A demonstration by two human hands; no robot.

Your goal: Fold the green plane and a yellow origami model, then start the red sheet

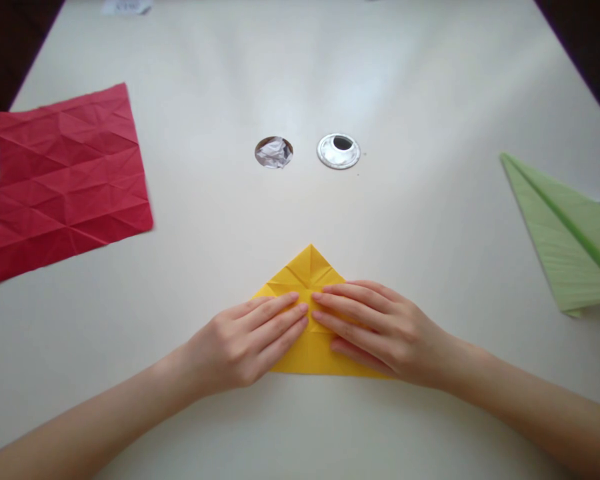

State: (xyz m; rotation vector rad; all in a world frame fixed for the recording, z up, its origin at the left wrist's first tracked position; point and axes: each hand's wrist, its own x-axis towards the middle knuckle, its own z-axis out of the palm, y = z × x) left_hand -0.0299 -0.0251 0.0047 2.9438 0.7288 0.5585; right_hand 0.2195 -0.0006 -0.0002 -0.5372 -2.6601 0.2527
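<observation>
A sheet of yellow origami paper [307, 353], folded into a triangle, lies on the white table with its point facing away from me. Crease lines cross it, several of them meeting near the upper point. My left hand [255, 333] rests flat over its left side, fingers stretched out toward the middle. From the other side, my right hand [375, 327] presses down on the right half, its fingers extended too. The fingertips of both hands almost meet at the centre crease. The triangle's left and right corners are largely covered by my hands.
On the left lies a creased red paper square [70, 183]. A green paper plane [565, 233] sits at the right edge. Beyond the yellow paper are a table hole with crumpled paper [275, 153] and a metal-rimmed hole [338, 151]. A whitish scrap [127, 7] is at the far left.
</observation>
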